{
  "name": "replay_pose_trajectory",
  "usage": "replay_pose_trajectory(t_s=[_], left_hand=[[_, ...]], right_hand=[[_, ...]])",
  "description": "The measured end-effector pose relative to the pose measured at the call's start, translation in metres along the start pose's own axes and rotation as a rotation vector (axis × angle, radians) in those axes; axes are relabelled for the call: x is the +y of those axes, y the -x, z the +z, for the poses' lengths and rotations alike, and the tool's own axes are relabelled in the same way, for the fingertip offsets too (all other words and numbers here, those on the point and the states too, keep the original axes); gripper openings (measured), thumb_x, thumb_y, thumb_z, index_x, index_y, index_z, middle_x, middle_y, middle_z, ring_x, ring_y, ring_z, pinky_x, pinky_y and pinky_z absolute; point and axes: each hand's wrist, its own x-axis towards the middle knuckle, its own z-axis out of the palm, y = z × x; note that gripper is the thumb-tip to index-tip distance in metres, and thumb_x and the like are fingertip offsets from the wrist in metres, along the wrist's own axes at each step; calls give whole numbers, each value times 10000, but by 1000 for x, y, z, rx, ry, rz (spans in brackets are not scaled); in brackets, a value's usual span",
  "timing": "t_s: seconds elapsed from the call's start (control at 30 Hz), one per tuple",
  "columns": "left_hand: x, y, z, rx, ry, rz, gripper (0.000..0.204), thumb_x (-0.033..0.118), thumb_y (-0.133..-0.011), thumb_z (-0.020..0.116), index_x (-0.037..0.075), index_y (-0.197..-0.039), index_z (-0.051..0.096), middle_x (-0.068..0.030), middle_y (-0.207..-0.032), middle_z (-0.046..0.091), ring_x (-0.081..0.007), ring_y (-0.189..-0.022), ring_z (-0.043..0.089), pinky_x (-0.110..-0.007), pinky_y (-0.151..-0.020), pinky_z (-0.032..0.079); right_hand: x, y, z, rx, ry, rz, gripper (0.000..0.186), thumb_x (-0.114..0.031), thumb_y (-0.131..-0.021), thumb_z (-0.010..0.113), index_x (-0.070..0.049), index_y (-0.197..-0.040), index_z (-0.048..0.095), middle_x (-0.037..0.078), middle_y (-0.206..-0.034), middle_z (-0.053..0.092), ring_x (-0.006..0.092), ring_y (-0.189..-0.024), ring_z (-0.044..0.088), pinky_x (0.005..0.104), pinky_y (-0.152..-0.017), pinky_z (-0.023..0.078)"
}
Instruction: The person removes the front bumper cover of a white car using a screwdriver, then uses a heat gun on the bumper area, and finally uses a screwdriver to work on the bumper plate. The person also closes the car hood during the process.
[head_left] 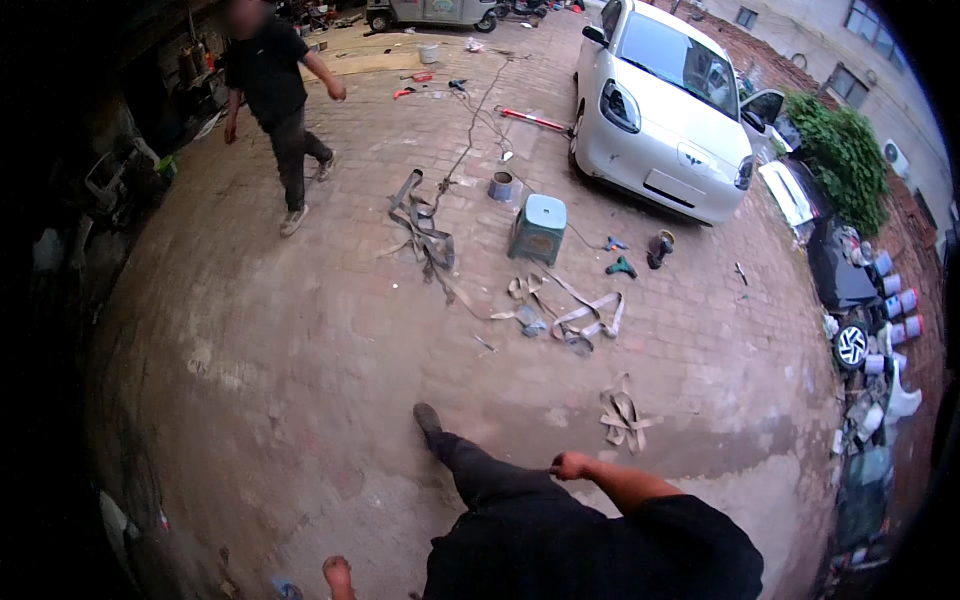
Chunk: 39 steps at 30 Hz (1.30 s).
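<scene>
My right hand (pixel 572 466) hangs beside my right thigh, its fingers curled closed, with no held thing showing. Low in the picture, my left hand (pixel 338 572) is also curled, away from my body and over the bare paving. One dark shoe (pixel 427 417) of mine is stepped forward on the bricks. Nearest to my right hand lies a crumpled pale strap (pixel 624 418). Beyond it are more tangled webbing straps (pixel 590 318) and a greenish stool (pixel 541 225) with a light top. A green-and-black power tool (pixel 621 267) lies to the stool's right.
A white car (pixel 660 120) stands at the back right, a red jack handle (pixel 533 120) at its wheel. Another person (pixel 275 90) walks at the far left. Straps and a cable (pixel 470 140) trail over the paving. A wheel (pixel 851 346) and paint buckets (pixel 893 300) line the right side.
</scene>
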Motion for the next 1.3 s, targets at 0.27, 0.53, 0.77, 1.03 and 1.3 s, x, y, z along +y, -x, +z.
replay_pose_trajectory(t_s=[0.27,0.53,0.77,1.03,1.3], left_hand=[[125,-154,17,-357,-1133,510,219,262,-837,600,59,-837,681,-135,-796,670,-297,-695,635,-466,-581,494],[283,-317,10,-294,-668,-175,229,247,-822,611,57,-913,701,-142,-866,694,-333,-807,662,-489,-697,512],[415,-536,46,-788,-1396,1060,113,143,-810,600,72,-826,686,-148,-792,684,-292,-698,655,-464,-645,521],[655,-766,101,-563,-816,402,264,249,-836,584,28,-704,640,-86,-608,585,-220,-559,553,-393,-558,452],[879,-891,184,-372,-573,296,257,194,-847,574,20,-661,606,-46,-563,552,-159,-497,488,-350,-471,381]], right_hand=[[-141,-209,-88,54,68,-11,455,-469,-905,588,-38,-949,729,150,-915,731,320,-860,686,450,-809,521],[-365,-260,-339,438,-584,-218,355,-364,-945,603,-23,-977,694,124,-858,717,220,-790,682,371,-756,535],[-359,-302,-377,691,-661,13,312,-297,-949,621,10,-951,679,111,-835,719,171,-734,680,343,-693,537],[-380,-273,-217,26,-471,606,338,-349,-885,636,-39,-980,734,130,-853,732,242,-781,689,397,-750,552],[-544,-351,-282,327,-784,474,373,-375,-907,625,-22,-983,719,122,-827,729,189,-725,690,373,-715,543]])
